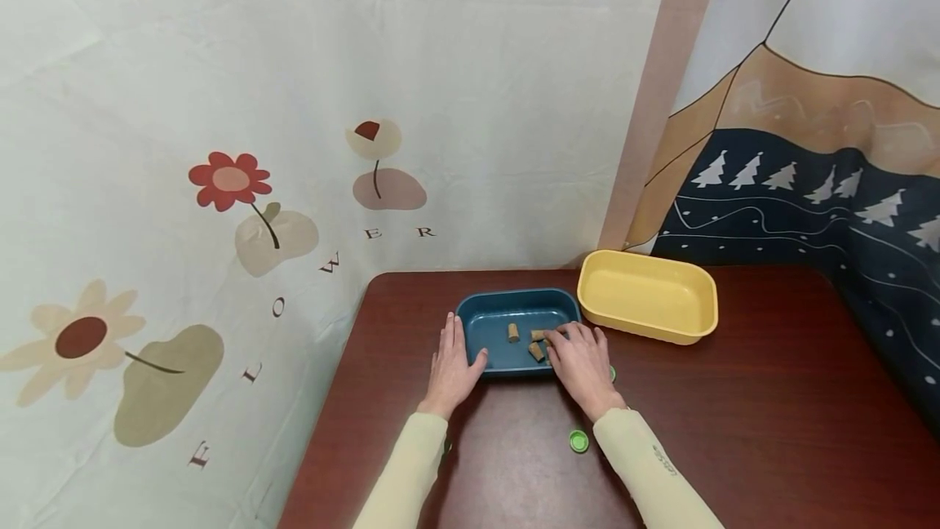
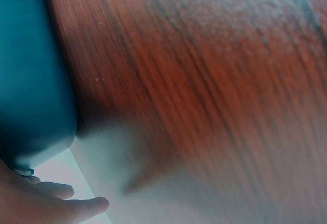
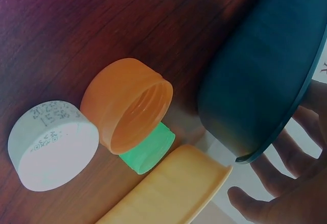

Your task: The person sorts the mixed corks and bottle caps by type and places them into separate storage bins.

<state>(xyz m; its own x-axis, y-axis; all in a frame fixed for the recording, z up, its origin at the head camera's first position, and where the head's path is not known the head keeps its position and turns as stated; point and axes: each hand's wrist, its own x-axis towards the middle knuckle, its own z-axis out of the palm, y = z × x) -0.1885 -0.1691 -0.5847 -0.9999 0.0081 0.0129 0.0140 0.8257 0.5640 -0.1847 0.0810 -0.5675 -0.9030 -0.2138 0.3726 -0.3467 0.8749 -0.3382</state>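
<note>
A blue tray stands on the table with several cork stoppers lying in it. My left hand rests against the tray's left side, fingers extended along the wall and thumb near the front rim. Over the tray's right end reaches my right hand, its fingertips down among the corks at that side. One cork lies right at the index fingertip; whether it is pinched cannot be told. The right wrist view shows those fingers bent over the blue rim, their tips hidden.
A yellow tray stands at the back right. Beside the blue tray, the right wrist view shows a white cap, an orange cap and a green cap. Another green cap lies nearer on the brown table. A printed curtain hangs behind.
</note>
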